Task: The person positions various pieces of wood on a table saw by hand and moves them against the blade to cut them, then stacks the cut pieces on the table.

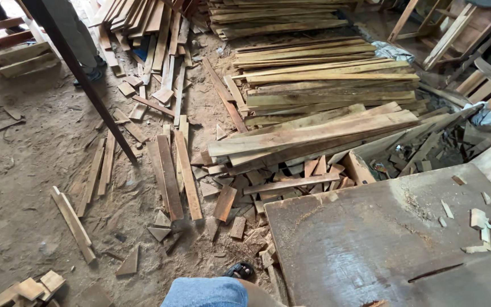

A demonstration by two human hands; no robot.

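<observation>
No hands show in this view, so I cannot tell what either hand holds or how it grips. At the bottom edge I see only a knee in blue cloth (pixel 204 292) and a dark sandal (pixel 240 270) on the dirt floor (pixel 24 193).

Closest to the person is a big, worn saw table (pixel 370 250), on the right. A thin slot (pixel 436 272) is cut in its top. Small pale wood chips (pixel 481 224) lie on it, near the right edge.

Just beside the table's left corner sits a heap of short wood scraps (pixel 245 219). Behind that, long pale boards (pixel 313 133) lie in a messy stack. Further back is a neater pile of planks (pixel 325 71).

On the floor to the left, a few brown slats (pixel 177 173) lie side by side. A dark pole (pixel 83 77) leans across the top left. Another person's leg and shoe (pixel 86 51) stand behind it, well away.
</observation>
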